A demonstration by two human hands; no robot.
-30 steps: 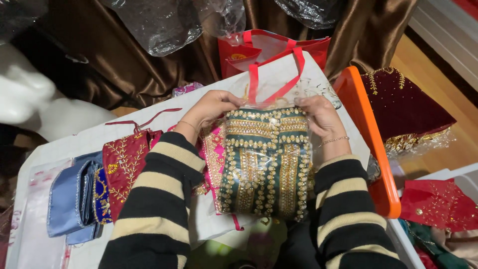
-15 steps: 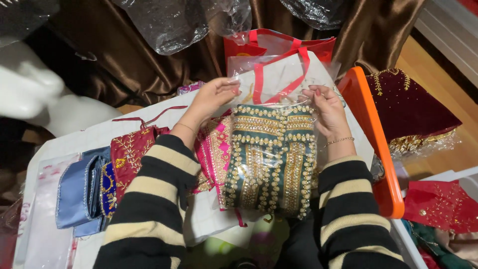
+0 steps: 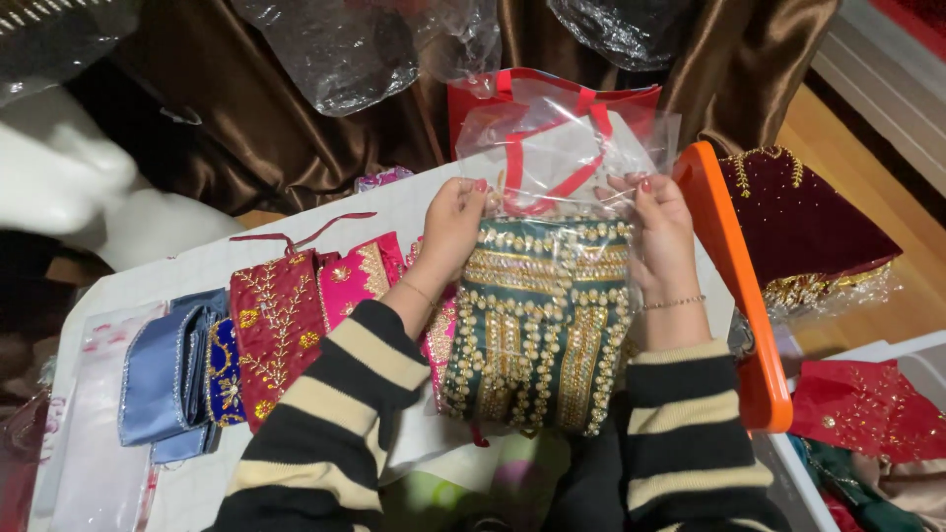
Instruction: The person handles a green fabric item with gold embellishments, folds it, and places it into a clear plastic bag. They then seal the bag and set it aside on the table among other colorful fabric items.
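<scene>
Since the frame half a second back, both hands have climbed to the top edge of the dark green, gold-embroidered folded garment (image 3: pixel 537 325), and the clear plastic bag (image 3: pixel 567 158) now stands up higher above it, its mouth pulled wider. I judge the garment is being seated deeper into the bag, with the mouth not yet closed.

Left hand (image 3: pixel 451 229): fingers pinched on the bag film at the garment's upper left corner. Right hand (image 3: pixel 662 236): pinched likewise on the film at the upper right corner, thumb on top.

The garment lies on the white table (image 3: pixel 197 271), just left of the orange tray edge (image 3: pixel 734 286). Its long axis runs from me away toward the red paper bag (image 3: pixel 552 103), with the open bag end pointing that way.

Left of the garment, touching in a row: pink embroidered piece (image 3: pixel 355 276), maroon embroidered piece (image 3: pixel 276 330), blue satin pieces (image 3: pixel 172 369).
</scene>
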